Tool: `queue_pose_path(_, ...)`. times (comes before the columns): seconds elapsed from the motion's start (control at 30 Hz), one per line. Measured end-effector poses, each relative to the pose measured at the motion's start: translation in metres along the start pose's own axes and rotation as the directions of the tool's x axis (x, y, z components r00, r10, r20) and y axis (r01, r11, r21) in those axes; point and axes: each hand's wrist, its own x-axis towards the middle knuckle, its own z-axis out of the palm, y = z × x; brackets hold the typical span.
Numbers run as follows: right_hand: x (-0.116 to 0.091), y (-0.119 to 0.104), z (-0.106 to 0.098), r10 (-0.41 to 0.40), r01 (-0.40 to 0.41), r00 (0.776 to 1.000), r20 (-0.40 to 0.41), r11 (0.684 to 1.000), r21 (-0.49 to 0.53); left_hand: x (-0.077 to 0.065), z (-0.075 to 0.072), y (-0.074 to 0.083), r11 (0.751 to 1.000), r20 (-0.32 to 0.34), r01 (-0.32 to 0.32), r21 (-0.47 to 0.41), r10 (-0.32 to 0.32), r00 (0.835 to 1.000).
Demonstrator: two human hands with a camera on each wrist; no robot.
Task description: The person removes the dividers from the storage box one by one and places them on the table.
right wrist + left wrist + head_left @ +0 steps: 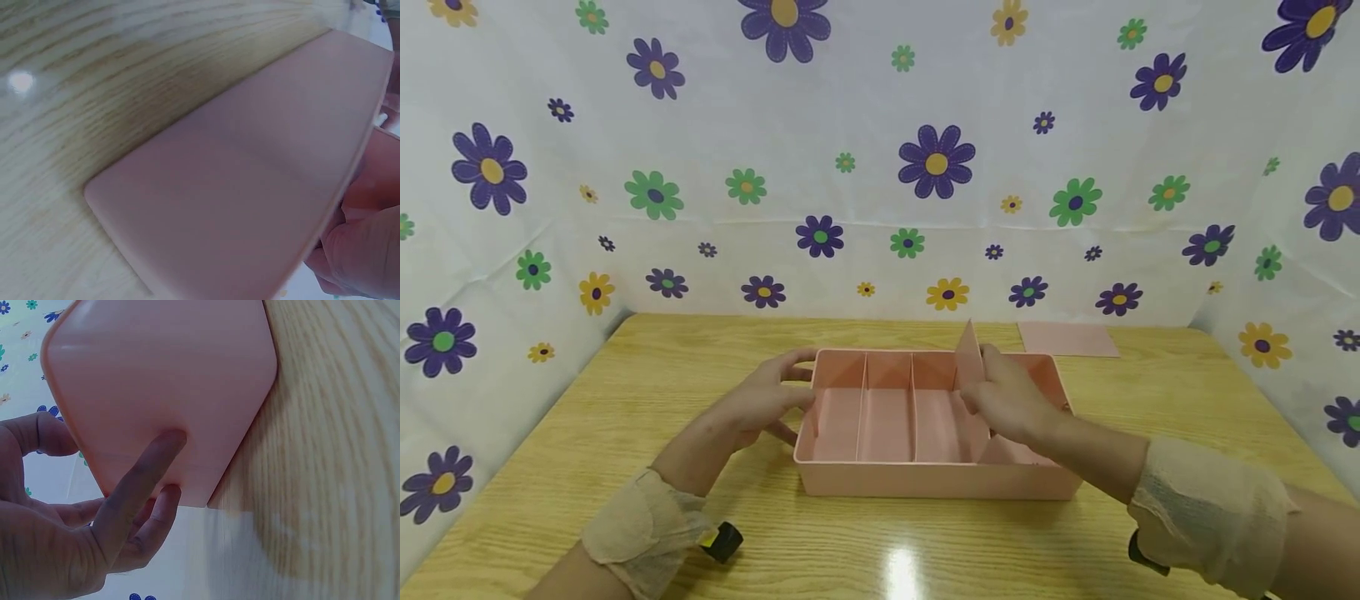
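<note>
A long pink box [940, 481] stands on the table, with two upright dividers [913, 417] parting its left portion into compartments. In its right half, my right hand [1007, 396] pinches a pink divider panel [970, 358] between thumb and fingers. The panel slants, its far corner poking above the rim. My left hand [760, 400] rests against the box's left end; one straight finger [150, 462] presses the outer wall, and the thumb touches the rim. In the right wrist view the box's near wall [231, 181] hides much of the right hand.
Behind the box at the right, a flat pink sheet [1067, 339] lies on the wooden table [880, 533]. A white cloth with flowers [850, 100] closes off the back and sides. Small dark items show at the box's right end, too small to make out.
</note>
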Motion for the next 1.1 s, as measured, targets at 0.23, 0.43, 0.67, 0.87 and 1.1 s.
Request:
queue_pose_path(0.23,-0.001,0.005,0.005,-0.053,0.049,0.997,-0.052,0.996,-0.08,0.001,0.0,0.0,1.0,0.026,-0.004,-0.017,0.004,1.0)
queue_pose_path(0.43,-0.001,0.005,0.006,-0.07,0.069,0.997,-0.044,0.997,-0.026,0.0,-0.001,0.002,1.0,0.017,-0.003,-0.025,0.004,1.0)
queue_pose_path(0.67,0.001,-0.003,0.007,0.13,-0.146,0.986,0.102,0.974,0.175,-0.001,0.0,0.0,1.0,0.013,0.0,-0.025,0.001,1.0)
queue_pose_path(0.87,0.0,-0.009,0.004,0.14,-0.171,0.98,0.142,0.956,0.237,-0.001,0.0,0.0,1.0,0.016,-0.003,-0.029,0.003,1.0)
queue_pose_path(1.1,-0.001,-0.018,-0.007,0.125,-0.165,0.98,0.153,0.944,0.286,-0.001,0.0,0.0,1.0,0.009,-0.009,-0.024,0.009,1.0)
